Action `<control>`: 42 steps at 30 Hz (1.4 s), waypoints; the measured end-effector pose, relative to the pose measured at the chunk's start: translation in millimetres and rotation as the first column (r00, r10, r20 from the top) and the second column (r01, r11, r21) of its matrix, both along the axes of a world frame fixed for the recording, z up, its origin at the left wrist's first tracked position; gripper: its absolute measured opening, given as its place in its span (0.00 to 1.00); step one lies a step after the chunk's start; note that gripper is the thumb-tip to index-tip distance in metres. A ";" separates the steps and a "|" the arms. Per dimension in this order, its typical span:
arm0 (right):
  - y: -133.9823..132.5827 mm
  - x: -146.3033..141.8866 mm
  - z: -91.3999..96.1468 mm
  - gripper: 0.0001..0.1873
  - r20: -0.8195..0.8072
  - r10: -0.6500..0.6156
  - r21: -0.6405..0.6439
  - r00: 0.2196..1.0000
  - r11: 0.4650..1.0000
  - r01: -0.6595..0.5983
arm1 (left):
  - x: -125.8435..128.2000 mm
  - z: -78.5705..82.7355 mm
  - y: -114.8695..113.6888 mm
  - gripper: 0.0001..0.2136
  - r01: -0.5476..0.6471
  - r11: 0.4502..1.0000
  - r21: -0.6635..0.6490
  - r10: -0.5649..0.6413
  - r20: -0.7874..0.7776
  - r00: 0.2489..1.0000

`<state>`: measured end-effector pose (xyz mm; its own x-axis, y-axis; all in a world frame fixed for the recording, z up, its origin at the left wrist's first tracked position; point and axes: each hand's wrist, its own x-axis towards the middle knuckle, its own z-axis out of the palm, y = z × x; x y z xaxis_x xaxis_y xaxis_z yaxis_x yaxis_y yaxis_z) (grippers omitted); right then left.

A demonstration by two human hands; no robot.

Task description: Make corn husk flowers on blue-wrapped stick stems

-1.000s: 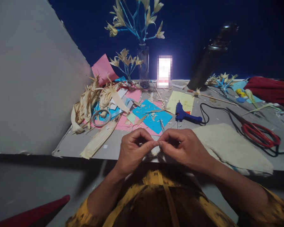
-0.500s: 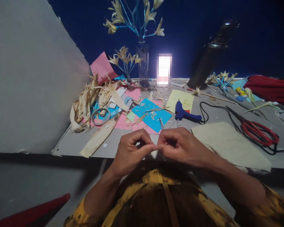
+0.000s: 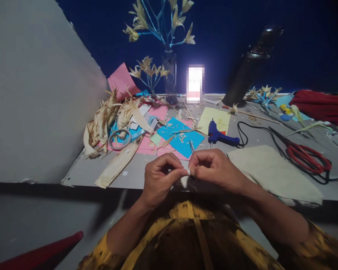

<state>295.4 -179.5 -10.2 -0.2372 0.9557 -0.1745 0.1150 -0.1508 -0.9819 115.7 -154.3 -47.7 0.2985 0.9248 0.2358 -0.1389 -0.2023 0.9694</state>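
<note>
Close together at the table's front edge, my left hand (image 3: 162,178) and my right hand (image 3: 216,170) both have thumb and fingers pinched. Between the fingertips shows a small pale piece (image 3: 189,172), mostly covered by the fingers; its kind cannot be made out. Something whitish hangs just under the hands, partly hidden. Beyond my fingers lies a blue paper sheet (image 3: 183,137) strewn with husk scraps. A blue glue gun (image 3: 222,137) rests past my right hand, and a long strip of dried corn husk (image 3: 118,163) lies left of my left hand.
Left are a tape roll (image 3: 119,139) and a heap of dried husks (image 3: 100,123). A glass vase (image 3: 169,78) of husk flowers, a lit screen (image 3: 195,84) and a dark bottle (image 3: 242,75) stand behind. Right lie a folded cloth (image 3: 273,172), a black cord and red-handled scissors (image 3: 308,157).
My fingertips have drawn slightly apart, so more of the small pale piece shows between them. The right hand has risen a little. Things on the table stay put.
</note>
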 end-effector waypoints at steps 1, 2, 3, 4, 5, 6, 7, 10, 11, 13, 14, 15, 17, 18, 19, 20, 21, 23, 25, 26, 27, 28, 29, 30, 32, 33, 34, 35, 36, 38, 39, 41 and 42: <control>0.4 -0.2 -0.5 0.03 -0.021 -0.005 -0.011 1.000 1.000 0.004 | 0.9 -0.8 0.1 0.09 -0.009 1.000 -0.008 0.009 0.014 1.000; 0.7 -0.4 -0.9 0.03 -0.036 -0.009 -0.017 0.999 1.000 0.009 | 1.8 -1.5 0.2 0.10 -0.015 1.000 -0.015 0.016 0.028 0.999; 1.0 -0.6 -1.2 0.04 -0.045 -0.017 -0.019 0.999 1.000 0.017 | 2.5 -2.1 0.1 0.10 -0.020 0.999 -0.025 0.021 0.041 0.999; 1.3 -0.8 -1.5 0.04 -0.048 -0.027 -0.017 0.998 1.000 0.026 | 2.9 -2.5 -0.2 0.10 -0.022 0.999 -0.039 0.024 0.048 0.999; 1.5 -1.1 -1.8 0.04 -0.047 -0.039 -0.010 0.998 0.999 0.039 | 3.1 -2.7 -0.8 0.10 -0.022 0.998 -0.058 0.025 0.049 0.998; 1.7 -1.3 -1.9 0.04 -0.043 -0.050 0.001 0.998 0.999 0.050 | 3.2 -2.8 -1.6 0.10 -0.020 0.996 -0.085 0.024 0.043 0.999; 1.9 -1.6 -2.1 0.04 -0.037 -0.058 0.015 0.998 0.998 0.059 | 3.0 -2.7 -2.5 0.10 -0.011 0.992 -0.122 0.016 0.036 0.999; 2.1 -3.1 -2.2 0.04 -0.019 -0.082 0.052 0.996 0.995 0.083 | 2.3 -2.1 -5.6 0.11 0.044 0.968 -0.248 -0.033 0.048 0.998; 2.0 -3.6 -2.2 0.05 -0.018 -0.087 0.055 0.996 0.995 0.088 | 2.2 -1.9 -6.2 0.11 0.059 0.961 -0.272 -0.044 0.060 0.997; 1.8 -4.5 -2.2 0.05 -0.020 -0.089 0.049 0.996 0.995 0.090 | 2.1 -1.6 -6.7 0.10 0.063 0.962 -0.266 -0.044 0.076 0.996; 1.5 -4.7 -2.3 0.05 -0.022 -0.087 0.045 0.996 0.995 0.088 | 2.0 -1.5 -6.4 0.10 0.056 0.967 -0.247 -0.037 0.080 0.996; 1.2 -4.7 -2.5 0.05 -0.025 -0.080 0.039 0.996 0.996 0.081 | 1.8 -1.4 -6.0 0.09 0.050 0.973 -0.227 -0.032 0.081 0.996; 0.5 -4.0 -2.4 0.05 -0.028 -0.062 0.023 0.998 0.998 0.062 | 0.9 -1.0 -4.7 0.09 0.046 0.979 -0.198 -0.032 0.074 0.997; 0.2 -3.3 -2.1 0.05 -0.027 -0.050 0.012 0.998 0.999 0.050 | 0.3 -0.6 -4.1 0.08 0.048 0.981 -0.190 -0.036 0.064 0.997; -0.1 -2.6 -1.4 0.05 -0.024 -0.036 0.001 0.999 0.999 0.037 | -0.4 -0.2 -3.5 0.08 0.051 0.982 -0.184 -0.042 0.051 0.998; -0.3 -1.7 -0.4 0.06 -0.020 -0.020 -0.009 1.000 1.000 0.020 | -1.1 0.2 -3.0 0.08 0.053 0.983 -0.178 -0.047 0.037 0.998; -0.5 -0.8 0.9 0.06 -0.019 -0.006 -0.015 1.000 1.000 0.005 | -1.8 0.8 -2.6 0.08 0.052 0.984 -0.171 -0.049 0.022 0.999; -0.4 0.6 3.4 0.05 -0.025 0.022 -0.018 0.999 1.000 -0.023 | -2.9 2.2 -2.1 0.09 0.050 0.986 -0.159 -0.051 -0.007 0.999; 0.1 1.2 5.0 0.05 -0.022 0.040 -0.023 0.999 0.999 -0.040 | -3.4 3.7 -1.9 0.09 0.045 0.988 -0.145 -0.051 -0.035 0.998; 0.3 1.1 5.2 0.05 -0.014 0.041 -0.029 0.999 0.999 -0.042 | -3.5 4.6 -1.8 0.09 0.045 0.989 -0.139 -0.052 -0.045 0.998; 0.5 0.9 5.0 0.05 -0.001 0.038 -0.037 0.999 0.999 -0.038 | -3.6 5.4 -1.7 0.09 0.048 0.990 -0.136 -0.056 -0.054 0.997; 0.6 0.6 4.7 0.04 0.017 0.032 -0.043 0.999 0.999 -0.031 | -3.7 6.2 -1.6 0.09 0.051 0.990 -0.135 -0.060 -0.062 0.996; 0.7 0.2 4.2 0.04 0.039 0.024 -0.044 0.999 0.999 -0.023 | -3.9 6.9 -1.5 0.09 0.053 0.989 -0.136 -0.063 -0.071 0.995; 0.6 -0.1 3.7 0.04 0.064 0.018 -0.040 0.998 0.999 -0.015 | -4.2 7.5 -1.3 0.09 0.054 0.989 -0.139 -0.066 -0.084 0.994; 0.4 -0.4 3.1 0.04 0.110 0.009 -0.013 0.994 1.000 -0.007 | -5.0 8.4 -0.8 0.09 0.055 0.988 -0.143 -0.072 -0.111 0.991; 0.3 -0.4 3.0 0.04 0.126 0.005 0.006 0.992 1.000 -0.005 | -5.5 8.6 -0.6 0.09 0.056 0.988 -0.144 -0.073 -0.121 0.990; 0.1 -0.3 3.0 0.04 0.138 0.003 0.022 0.990 1.000 -0.006 | -6.0 8.7 -0.4 0.09 0.057 0.988 -0.145 -0.076 -0.128 0.989; 0.0 -0.3 3.0 0.04 0.145 0.000 0.037 0.989 0.999 -0.006 | -6.4 8.9 -0.3 0.09 0.060 0.987 -0.147 -0.080 -0.132 0.988; -0.1 -0.2 2.9 0.04 0.149 -0.002 0.047 0.989 0.999 -0.005 | -6.7 8.9 -0.3 0.09 0.064 0.987 -0.150 -0.084 -0.133 0.988; -0.2 -0.4 2.4 0.04 0.152 -0.006 0.054 0.988 0.999 -0.002 | -6.8 9.2 -0.4 0.09 0.063 0.985 -0.159 -0.084 -0.130 0.988; -0.1 -0.5 1.8 0.04 0.149 -0.008 0.054 0.989 0.999 0.000 | -6.7 9.4 -0.5 0.09 0.060 0.985 -0.163 -0.082 -0.127 0.988; 0.3 -0.8 -0.3 0.04 0.132 -0.016 0.053 0.991 0.999 0.009 | -6.2 9.8 -0.9 0.09 0.053 0.984 -0.172 -0.074 -0.120 0.990; 0.5 -0.9 -1.6 0.04 0.120 -0.019 0.051 0.993 0.999 0.013 | -5.9 10.0 -1.2 0.09 0.051 0.983 -0.175 -0.072 -0.116 0.991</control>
